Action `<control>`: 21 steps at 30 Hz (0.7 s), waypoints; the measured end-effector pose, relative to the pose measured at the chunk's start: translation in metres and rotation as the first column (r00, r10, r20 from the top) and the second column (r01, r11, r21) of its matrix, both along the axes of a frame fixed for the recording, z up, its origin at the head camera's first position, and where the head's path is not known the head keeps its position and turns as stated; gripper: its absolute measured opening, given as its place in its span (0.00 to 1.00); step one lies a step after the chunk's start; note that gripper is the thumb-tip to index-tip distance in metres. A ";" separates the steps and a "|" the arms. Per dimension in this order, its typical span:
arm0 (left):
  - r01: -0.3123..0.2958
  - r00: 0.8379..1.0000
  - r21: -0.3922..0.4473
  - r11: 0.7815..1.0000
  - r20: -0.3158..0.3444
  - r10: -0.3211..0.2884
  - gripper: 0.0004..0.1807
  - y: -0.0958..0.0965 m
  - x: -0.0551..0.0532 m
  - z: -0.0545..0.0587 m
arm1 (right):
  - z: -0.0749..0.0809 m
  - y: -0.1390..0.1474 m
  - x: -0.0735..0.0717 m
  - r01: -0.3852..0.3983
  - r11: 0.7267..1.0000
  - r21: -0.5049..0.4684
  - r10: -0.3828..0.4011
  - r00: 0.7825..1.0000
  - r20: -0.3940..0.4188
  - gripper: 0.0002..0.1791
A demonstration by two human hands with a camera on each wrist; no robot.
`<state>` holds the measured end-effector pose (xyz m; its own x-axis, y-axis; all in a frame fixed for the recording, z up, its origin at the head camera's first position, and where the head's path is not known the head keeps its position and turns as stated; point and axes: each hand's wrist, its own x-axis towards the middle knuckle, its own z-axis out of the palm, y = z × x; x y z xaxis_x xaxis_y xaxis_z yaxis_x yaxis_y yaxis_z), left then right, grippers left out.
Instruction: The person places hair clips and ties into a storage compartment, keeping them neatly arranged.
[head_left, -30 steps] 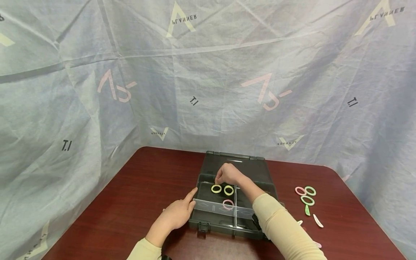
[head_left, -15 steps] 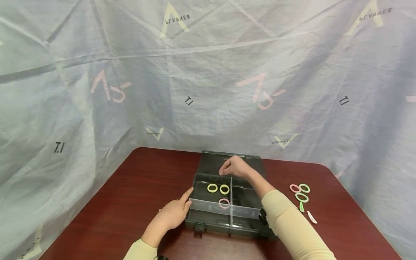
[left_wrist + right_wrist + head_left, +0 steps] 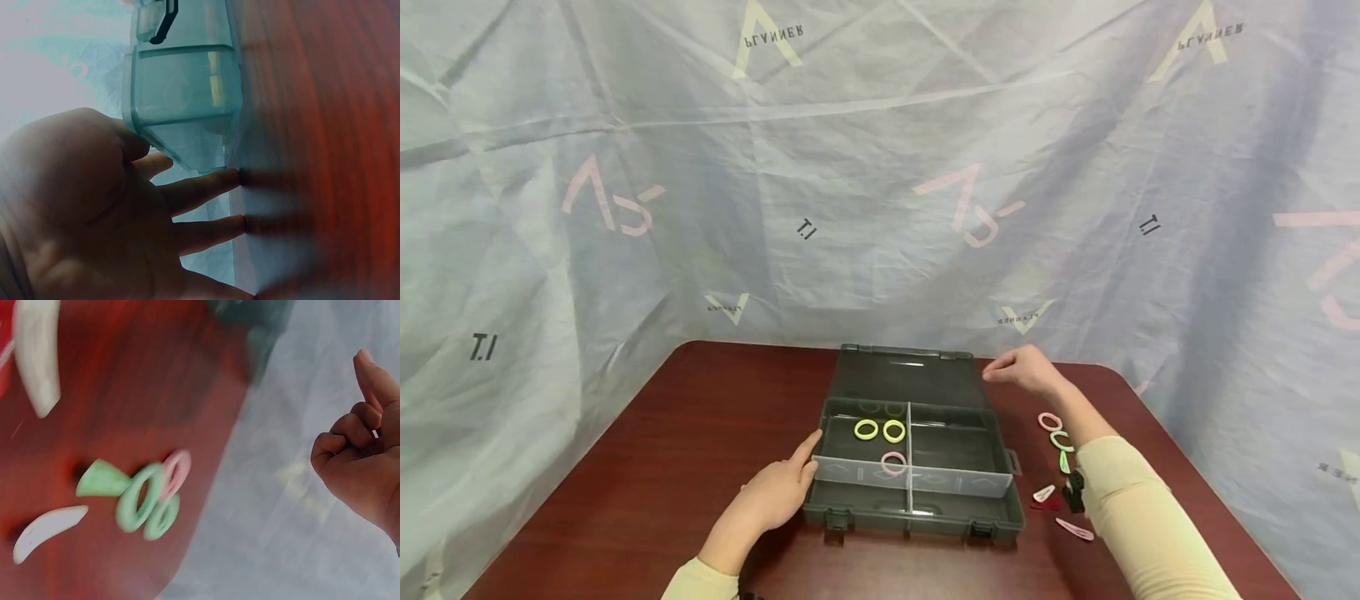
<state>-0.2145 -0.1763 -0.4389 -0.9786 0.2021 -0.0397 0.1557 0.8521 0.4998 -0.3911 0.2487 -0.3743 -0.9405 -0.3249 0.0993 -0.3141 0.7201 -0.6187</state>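
Note:
A dark translucent compartment box [image 3: 880, 522] lies with its lid [image 3: 910, 379] folded back. Two yellow hair ties [image 3: 867, 439] and a pink hair tie [image 3: 893, 453] are in its back left compartment. My left hand [image 3: 775, 493] lies at the box's left side, index finger along the rim. In the left wrist view, its thumb is at the box's corner [image 3: 134, 119] and straight fingers reach down to the table. My right hand [image 3: 1030, 369] is raised right of the lid, holding nothing visible; in the right wrist view index finger and thumb extend, the others curled.
Right of the box lie a pink hair tie [image 3: 1051, 430], green hair ties [image 3: 128, 522], a green snap clip [image 3: 103, 479] and a white one [image 3: 50, 531]. Nearer are another white clip [image 3: 1043, 493], a red piece [image 3: 1049, 505] and a pink clip [image 3: 1075, 529]. A cloth [image 3: 820, 250] hangs behind.
My right hand has risen from above the yellow hair ties and moved right, past the lid's edge. The left hand stays at the box's left side. The head view has shifted rightward.

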 end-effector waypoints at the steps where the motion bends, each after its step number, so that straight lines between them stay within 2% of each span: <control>1: -0.008 1.000 -0.001 1.000 0.000 0.008 0.29 -0.001 0.000 0.000 | -0.003 0.009 0.001 0.017 1.000 0.002 -0.017 1.000 0.019 0.14; 5: -0.020 1.000 -0.003 1.000 -0.006 0.020 0.29 -0.001 -0.002 0.001 | -0.017 0.038 0.006 0.076 0.997 0.028 -0.078 0.994 0.077 0.16; 10: -0.029 1.000 -0.004 1.000 -0.001 0.029 0.29 -0.003 -0.002 -0.001 | -0.039 0.064 0.007 0.135 0.988 0.075 -0.142 0.985 0.097 0.13; 16: -0.026 1.000 0.001 1.000 -0.006 0.026 0.29 -0.002 -0.004 -0.004 | -0.061 0.090 0.006 0.205 0.978 0.048 -0.209 0.971 0.116 0.10; 21: -0.026 1.000 0.001 1.000 -0.004 0.026 0.29 -0.002 -0.004 -0.003 | -0.074 0.106 0.004 0.244 0.970 0.014 -0.244 0.960 0.136 0.09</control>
